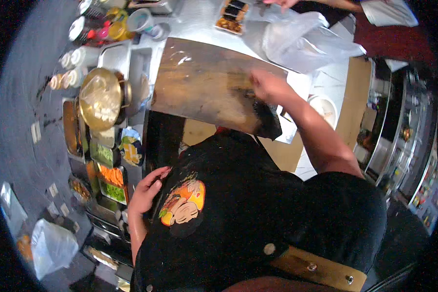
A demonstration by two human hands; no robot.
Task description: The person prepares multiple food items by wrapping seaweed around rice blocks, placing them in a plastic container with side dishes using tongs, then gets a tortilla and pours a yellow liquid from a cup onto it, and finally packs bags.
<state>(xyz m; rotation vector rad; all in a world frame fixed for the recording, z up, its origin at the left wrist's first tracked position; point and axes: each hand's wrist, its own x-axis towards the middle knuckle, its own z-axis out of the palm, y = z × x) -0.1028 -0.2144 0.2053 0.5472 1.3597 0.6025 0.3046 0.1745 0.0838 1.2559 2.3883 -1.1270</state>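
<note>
My left hand (149,189) hovers at the left side of my black shirt, its fingers loosely curled and apart, holding nothing I can see. My right arm reaches out over a large worn wooden cutting board (204,80). The right hand (266,85) is blurred above the board's right part, its fingers bent; whether something lies in it cannot be told. The board's near right corner looks dark. Beyond the board, a tray of dark-wrapped rolls and browned pieces (233,16) sits on the steel counter, beside a translucent plastic bag (299,40).
On the left stand a gold-coloured metal bowl (100,98), containers of orange strips (111,175) and chopped greens (114,192), and squeeze bottles (75,77). A round white tub (323,109) is right of my forearm. Another person's hand (283,3) shows at the top edge.
</note>
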